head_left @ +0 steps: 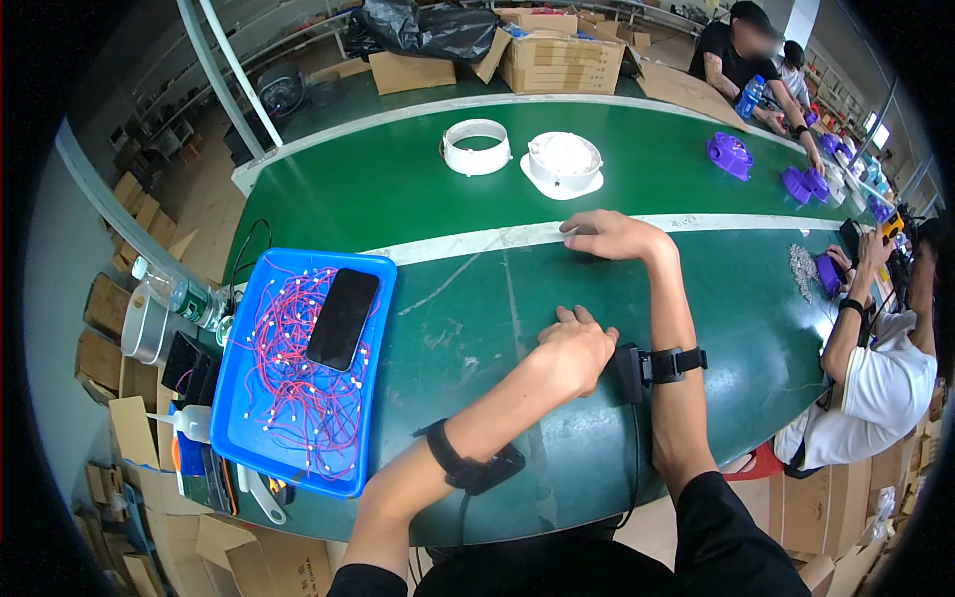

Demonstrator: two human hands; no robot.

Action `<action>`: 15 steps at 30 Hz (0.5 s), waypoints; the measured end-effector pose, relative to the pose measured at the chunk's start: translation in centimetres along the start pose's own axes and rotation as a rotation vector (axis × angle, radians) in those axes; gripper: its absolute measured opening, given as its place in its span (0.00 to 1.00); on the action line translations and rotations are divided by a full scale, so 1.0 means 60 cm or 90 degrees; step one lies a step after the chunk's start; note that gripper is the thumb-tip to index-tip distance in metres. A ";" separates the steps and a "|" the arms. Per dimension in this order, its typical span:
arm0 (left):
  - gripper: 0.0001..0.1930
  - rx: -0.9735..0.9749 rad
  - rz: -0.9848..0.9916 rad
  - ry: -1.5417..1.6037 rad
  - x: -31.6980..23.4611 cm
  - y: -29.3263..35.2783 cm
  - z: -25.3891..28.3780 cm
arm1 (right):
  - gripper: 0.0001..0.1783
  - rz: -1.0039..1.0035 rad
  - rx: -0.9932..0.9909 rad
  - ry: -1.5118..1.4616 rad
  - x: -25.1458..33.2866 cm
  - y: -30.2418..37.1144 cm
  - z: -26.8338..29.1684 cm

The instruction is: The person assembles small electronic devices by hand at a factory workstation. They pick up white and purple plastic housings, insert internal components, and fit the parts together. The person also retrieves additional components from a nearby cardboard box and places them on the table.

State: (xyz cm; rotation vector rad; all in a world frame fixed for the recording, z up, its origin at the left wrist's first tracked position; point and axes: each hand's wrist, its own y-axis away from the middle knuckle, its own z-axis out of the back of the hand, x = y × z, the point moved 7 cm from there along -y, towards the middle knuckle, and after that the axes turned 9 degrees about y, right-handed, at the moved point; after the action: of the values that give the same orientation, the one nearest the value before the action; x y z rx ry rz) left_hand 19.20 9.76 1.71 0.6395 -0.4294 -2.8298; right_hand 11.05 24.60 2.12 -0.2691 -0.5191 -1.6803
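Head view: a blue plastic tray holds tangled red wires and a glossy black phone. Right of the tray, both hands rest empty on the green belt: left hand loosely curled, right hand flat, beyond it

Tray sits at desk left edge, wire bundle in it, phone on top of the wires. Left hand rests on desk right of tray; right hand farther back, on the stripe. Behind: ring, lidded round housing just right of it. Bottles left of tray, off desk.
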 end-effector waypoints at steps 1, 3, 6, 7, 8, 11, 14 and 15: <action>0.36 0.001 0.002 -0.007 0.001 0.000 -0.002 | 0.26 0.000 0.002 -0.001 0.002 0.000 0.000; 0.37 0.003 0.005 -0.022 0.000 -0.003 -0.010 | 0.26 0.005 0.000 0.006 0.005 -0.001 0.000; 0.38 0.011 0.029 -0.047 -0.005 -0.008 -0.019 | 0.25 0.020 -0.008 0.015 0.008 -0.001 -0.001; 0.38 0.011 0.033 -0.048 -0.007 -0.009 -0.019 | 0.24 0.026 -0.011 0.017 0.009 0.000 -0.002; 0.39 0.012 0.038 -0.050 -0.009 -0.008 -0.020 | 0.24 0.007 -0.006 0.027 0.006 0.000 -0.003; 0.38 0.016 0.058 -0.043 -0.011 -0.011 -0.019 | 0.23 -0.040 -0.002 0.063 0.010 -0.003 -0.007; 0.39 0.013 0.073 -0.038 -0.007 -0.018 -0.020 | 0.22 -0.082 -0.011 0.102 0.015 -0.007 -0.012; 0.39 0.009 0.076 -0.036 -0.007 -0.017 -0.018 | 0.22 -0.089 -0.002 0.111 0.017 -0.011 -0.012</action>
State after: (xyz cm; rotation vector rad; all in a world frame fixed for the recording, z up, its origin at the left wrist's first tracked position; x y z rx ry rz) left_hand 19.91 10.55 0.63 0.5187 -0.4809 -2.7389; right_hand 10.33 23.45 1.84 -0.0893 -0.4128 -1.8209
